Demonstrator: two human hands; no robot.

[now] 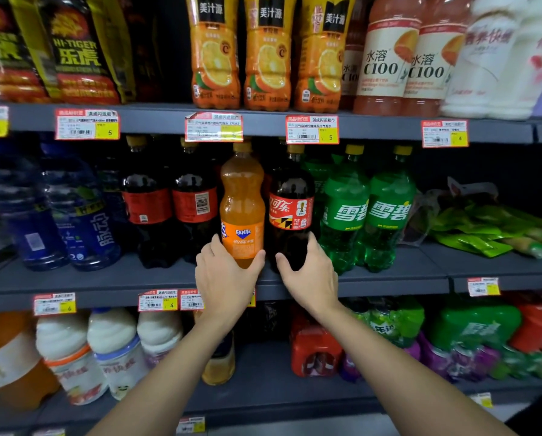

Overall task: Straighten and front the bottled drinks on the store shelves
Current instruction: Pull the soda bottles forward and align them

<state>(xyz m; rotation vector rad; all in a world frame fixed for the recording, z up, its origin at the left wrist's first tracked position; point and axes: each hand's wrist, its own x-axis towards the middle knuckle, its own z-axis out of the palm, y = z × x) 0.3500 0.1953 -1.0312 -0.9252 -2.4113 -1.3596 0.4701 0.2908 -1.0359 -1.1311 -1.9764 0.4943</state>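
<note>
On the middle shelf (156, 278) an orange Fanta bottle (242, 202) stands upright beside a dark cola bottle (291, 206) with a red label facing out. My left hand (227, 278) grips the base of the Fanta bottle, thumb on its right side. My right hand (310, 275) curls around the lower part of the cola bottle. Left of them stand two more cola bottles (169, 202) with their labels turned away. Two green Sprite bottles (367, 209) stand to the right.
Blue drink bottles (74, 209) fill the shelf's left end, and green snack packets (490, 228) lie at its right. Orange juice bottles (241, 55) and C100 bottles (405, 58) line the shelf above. Milky drinks (112, 347) and multipacks (471, 332) sit below.
</note>
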